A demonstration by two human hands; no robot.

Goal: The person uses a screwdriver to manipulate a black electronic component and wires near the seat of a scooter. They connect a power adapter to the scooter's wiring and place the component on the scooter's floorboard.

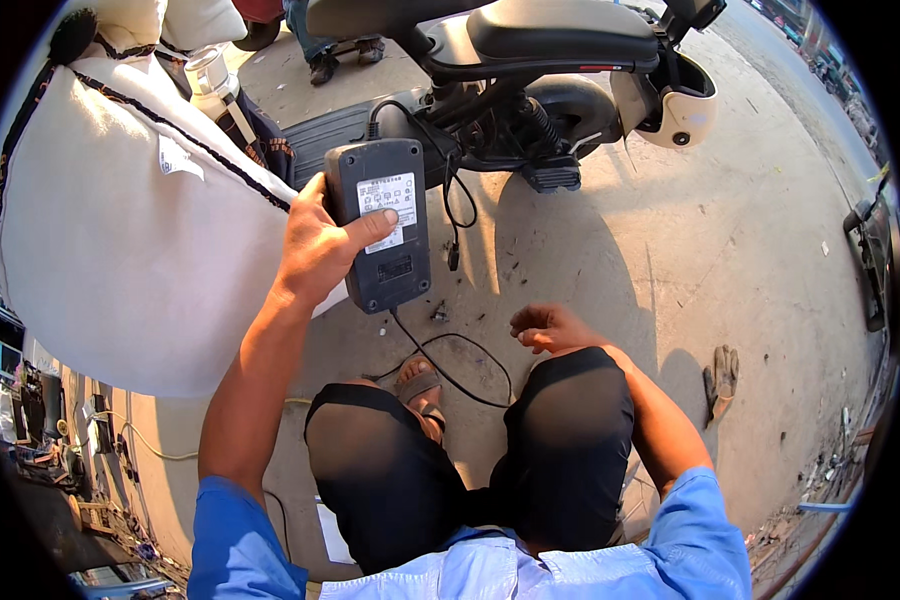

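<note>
My left hand (322, 238) is closed round a black battery charger (402, 285), a boxy case with a white label facing up. The thumb lies across the label. One cable runs out of the charger's top end and hangs down to a small black connector (454, 256). From the bottom end another black cable (440, 372) loops to the ground between my feet. My right hand (554, 328) rests by my right knee, fingers loosely bent and holding nothing that I can see.
Ahead stands an electric scooter (560, 35) with a helmet (692, 112) hanging at its side. A large white padded cover (110, 250) fills the left. A work glove (721, 384) lies on the ground at right. Tools and clutter (45, 420) sit far left. Another person's legs (315, 35) show at the back.
</note>
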